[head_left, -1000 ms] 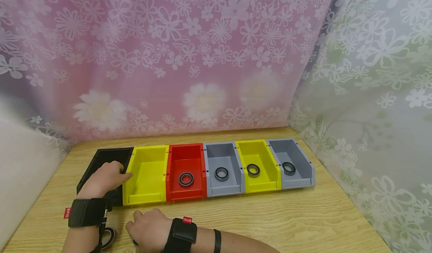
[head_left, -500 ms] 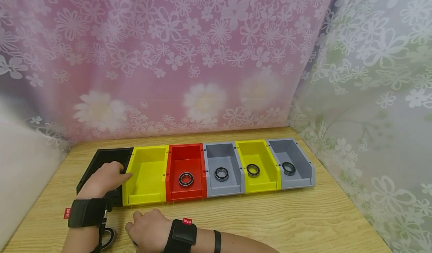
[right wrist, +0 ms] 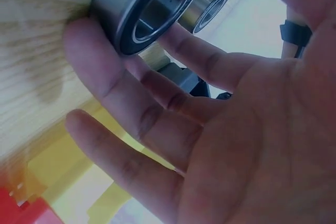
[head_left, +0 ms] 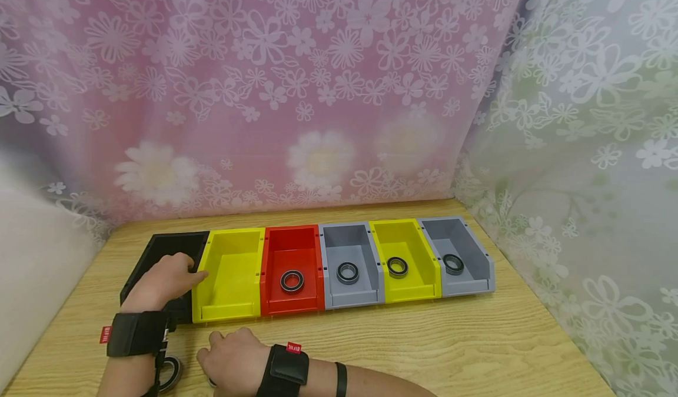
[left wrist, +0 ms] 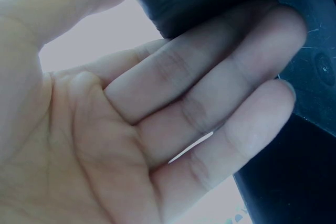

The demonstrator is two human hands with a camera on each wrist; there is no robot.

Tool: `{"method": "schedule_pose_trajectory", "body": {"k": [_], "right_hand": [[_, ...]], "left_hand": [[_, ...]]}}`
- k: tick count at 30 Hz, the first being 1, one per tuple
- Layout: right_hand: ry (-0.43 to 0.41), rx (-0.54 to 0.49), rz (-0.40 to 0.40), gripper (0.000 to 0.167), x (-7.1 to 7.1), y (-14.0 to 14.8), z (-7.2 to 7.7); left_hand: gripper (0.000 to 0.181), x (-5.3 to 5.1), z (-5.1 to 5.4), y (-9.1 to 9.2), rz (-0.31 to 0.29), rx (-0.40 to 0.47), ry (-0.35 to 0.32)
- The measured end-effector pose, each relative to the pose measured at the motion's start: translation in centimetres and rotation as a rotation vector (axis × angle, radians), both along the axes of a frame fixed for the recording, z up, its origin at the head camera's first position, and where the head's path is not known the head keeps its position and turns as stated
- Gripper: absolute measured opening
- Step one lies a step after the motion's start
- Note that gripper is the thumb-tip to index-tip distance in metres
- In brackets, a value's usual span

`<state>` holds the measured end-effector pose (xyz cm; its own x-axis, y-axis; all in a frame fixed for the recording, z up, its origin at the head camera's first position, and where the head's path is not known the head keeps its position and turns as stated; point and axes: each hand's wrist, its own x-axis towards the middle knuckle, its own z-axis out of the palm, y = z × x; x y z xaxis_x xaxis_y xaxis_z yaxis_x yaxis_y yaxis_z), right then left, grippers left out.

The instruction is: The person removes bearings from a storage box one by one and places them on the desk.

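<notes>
Apparently little has changed over the last second, suggesting a pause: the left hand pinches the black bin where it meets the yellow bin; the right hand curls round 1 bearing at the desk.

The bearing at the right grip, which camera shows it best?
The right wrist view: the bearing is large and close, its outer side and ring face plain, though the frame's top crops it. The head view shows only a dark sliver beside the right grip; the left wrist view shows none of it.
</notes>
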<state>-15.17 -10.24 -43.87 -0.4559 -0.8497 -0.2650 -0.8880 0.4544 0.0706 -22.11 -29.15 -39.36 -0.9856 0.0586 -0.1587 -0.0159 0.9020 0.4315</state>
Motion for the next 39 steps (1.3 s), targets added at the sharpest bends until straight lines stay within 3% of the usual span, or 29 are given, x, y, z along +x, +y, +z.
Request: {"method": "schedule_pose_trajectory", "body": {"k": [7,13,22,29,33,39], "right_hand": [[-0.061,-0.005,-0.049,0.038,-0.8,0.0,0.7],[-0.011,-0.123,-0.138,0.041,-2.8,1.0,3.4],[-0.054,-0.341,-0.305,0.045,-5.7,4.5,7.0],[-0.090,-0.445,-0.368,0.046,-7.2,6.8,8.5],[-0.115,-0.500,-0.399,0.048,-7.9,8.1,9.1],[-0.138,-0.554,-0.428,0.047,-8.9,9.8,9.7]], "left_hand": [[0.034,0.0,-0.1,-0.1,-0.007,0.010,-0.003],[0.032,0.0,-0.1,-0.1,-0.004,0.024,-0.009],[0.034,-0.1,-0.3,0.0,0.005,0.006,-0.016],[0.039,-0.1,-0.1,0.0,0.017,-0.024,-0.018],[0.035,0.0,-0.1,0.1,0.033,-0.054,0.007],[0.043,0.1,0.0,0.8,0.074,-0.107,0.041]]}}
